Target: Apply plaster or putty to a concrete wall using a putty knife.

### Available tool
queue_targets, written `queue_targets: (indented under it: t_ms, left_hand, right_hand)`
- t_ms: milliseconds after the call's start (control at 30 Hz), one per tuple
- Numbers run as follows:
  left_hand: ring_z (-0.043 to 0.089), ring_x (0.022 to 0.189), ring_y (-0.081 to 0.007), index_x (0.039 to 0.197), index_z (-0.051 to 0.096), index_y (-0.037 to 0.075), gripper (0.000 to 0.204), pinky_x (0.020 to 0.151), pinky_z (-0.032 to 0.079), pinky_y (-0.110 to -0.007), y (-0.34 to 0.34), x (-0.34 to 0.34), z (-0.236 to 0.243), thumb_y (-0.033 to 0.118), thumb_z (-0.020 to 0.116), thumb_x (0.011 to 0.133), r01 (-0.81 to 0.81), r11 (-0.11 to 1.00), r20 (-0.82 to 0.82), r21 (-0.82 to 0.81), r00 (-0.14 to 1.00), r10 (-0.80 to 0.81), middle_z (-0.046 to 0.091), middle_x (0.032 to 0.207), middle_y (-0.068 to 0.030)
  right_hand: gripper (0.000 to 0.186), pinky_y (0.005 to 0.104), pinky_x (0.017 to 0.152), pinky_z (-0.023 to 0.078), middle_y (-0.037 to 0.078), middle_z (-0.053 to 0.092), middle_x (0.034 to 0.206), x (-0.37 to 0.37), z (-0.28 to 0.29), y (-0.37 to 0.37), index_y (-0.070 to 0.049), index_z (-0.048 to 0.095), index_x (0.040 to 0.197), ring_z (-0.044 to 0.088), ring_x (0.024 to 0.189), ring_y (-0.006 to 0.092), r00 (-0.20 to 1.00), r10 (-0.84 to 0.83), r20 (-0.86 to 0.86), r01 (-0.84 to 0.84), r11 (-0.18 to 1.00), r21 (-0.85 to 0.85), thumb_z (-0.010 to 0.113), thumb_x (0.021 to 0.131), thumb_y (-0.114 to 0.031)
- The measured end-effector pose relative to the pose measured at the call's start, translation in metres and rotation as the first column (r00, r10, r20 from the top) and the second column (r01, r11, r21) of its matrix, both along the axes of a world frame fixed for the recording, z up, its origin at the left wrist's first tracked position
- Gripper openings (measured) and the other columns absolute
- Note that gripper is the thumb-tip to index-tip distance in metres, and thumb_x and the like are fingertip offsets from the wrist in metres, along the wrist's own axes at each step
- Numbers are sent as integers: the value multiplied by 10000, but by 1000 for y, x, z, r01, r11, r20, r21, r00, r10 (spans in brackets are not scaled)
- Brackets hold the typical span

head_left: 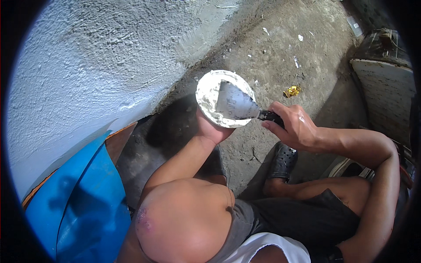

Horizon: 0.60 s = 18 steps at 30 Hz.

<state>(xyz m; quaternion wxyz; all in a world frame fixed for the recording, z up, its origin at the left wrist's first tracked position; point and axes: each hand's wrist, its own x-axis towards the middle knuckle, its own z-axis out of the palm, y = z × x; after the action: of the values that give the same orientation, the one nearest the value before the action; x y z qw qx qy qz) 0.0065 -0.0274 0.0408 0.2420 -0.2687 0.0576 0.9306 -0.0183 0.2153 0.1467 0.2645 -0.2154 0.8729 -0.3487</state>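
My left hand (212,128) holds up a round white tub (202,106) from below, its fingers mostly hidden beneath it. White paste (209,93) coats the inside and rim of the tub. In my right hand (296,125) is a putty knife (237,103), gripped by its dark handle, with fingers wrapped round it. The wide metal blade, smeared with white, lies over the paste inside the tub and points to the left. A white smear shows on the back of my right hand.
A rough, whitish plastered wall (105,57) rises at the left. Blue sheeting (96,206) leans at the lower left. White scraps and a crumpled gold wrapper (292,91) lie on the concrete floor (324,48). A worn pale box-like object (383,83) stands at the right.
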Motion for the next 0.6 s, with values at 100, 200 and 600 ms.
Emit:
queue_targets:
  t_ms: [100, 200, 600]
  left_hand:
    - [496, 1367, -344, 1464, 530, 143, 696, 1164, 352, -576, -3, -4, -1, 600, 464, 944, -24, 1000, -34, 13, 999, 25, 551, 1470, -94]
    - [472, 1400, -349, 1471, 530, 138, 661, 1180, 335, -586, -8, -6, -5, 535, 497, 944, -1, 995, -61, 96, 998, 7, 525, 1509, -111]
    - [455, 1411, -328, 1467, 528, 156, 699, 1205, 302, -557, -16, 3, -14, 593, 491, 923, 24, 990, -73, 143, 997, -13, 523, 1510, -76]
  right_hand:
    - [312, 481, 624, 512, 238, 645, 739, 2, 0, 4, 10, 588, 1014, 662, 711, 443, 994, -50, 93, 57, 996, -66, 710, 944, -268]
    - [295, 450, 621, 499, 216, 630, 731, 1, 2, 7, 13, 594, 999, 645, 689, 417, 975, -95, 203, 106, 993, -44, 697, 955, -260]
    - [258, 484, 644, 510, 202, 656, 815, 13, -15, 18, -30, 548, 1066, 653, 781, 446, 999, -10, 33, 12, 998, -67, 704, 942, -193]
